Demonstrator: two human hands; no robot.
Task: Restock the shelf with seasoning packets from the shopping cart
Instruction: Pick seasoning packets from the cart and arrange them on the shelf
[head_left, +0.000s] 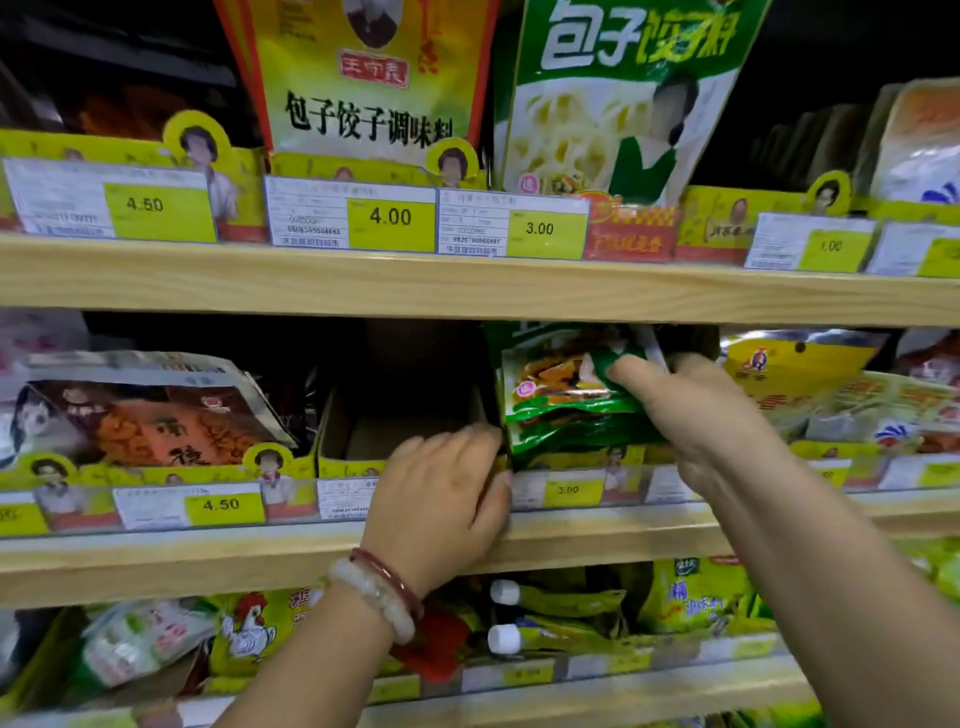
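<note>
Right hand (696, 415) grips green seasoning packets (566, 400) in middle shelf (208, 564), frame centre; left hand (441, 499), fingers curled, holds cardboard tray edge (493, 457).

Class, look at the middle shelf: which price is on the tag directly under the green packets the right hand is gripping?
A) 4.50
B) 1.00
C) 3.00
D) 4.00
C: the yellow tag below the green packets gripped by the right hand reads 3.00.
</note>
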